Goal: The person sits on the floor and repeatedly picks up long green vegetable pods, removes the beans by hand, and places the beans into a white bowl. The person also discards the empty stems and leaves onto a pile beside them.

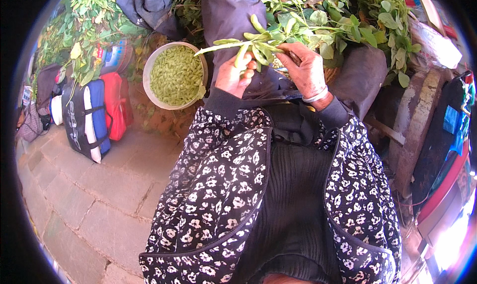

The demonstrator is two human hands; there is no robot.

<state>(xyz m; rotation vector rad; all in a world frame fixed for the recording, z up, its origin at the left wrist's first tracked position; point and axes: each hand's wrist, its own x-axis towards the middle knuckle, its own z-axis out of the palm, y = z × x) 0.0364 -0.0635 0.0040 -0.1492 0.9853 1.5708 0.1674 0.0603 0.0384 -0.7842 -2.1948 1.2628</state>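
Above my lap, my left hand grips a green bean pod on a stem. The soybean stem carries a cluster of plump green pods and points to the left. My right hand, with a light bracelet at the wrist, pinches the cluster's right side between thumb and fingers. Left of my left hand stands a white plastic bucket holding many shelled green beans. Leafy bean plants with pods lie beyond and across my right leg.
More cut bean plants are heaped at the upper left. A black, white and blue bag and a red bag stand on the stone paving. At the right are a worn wooden piece and a white plastic bag.
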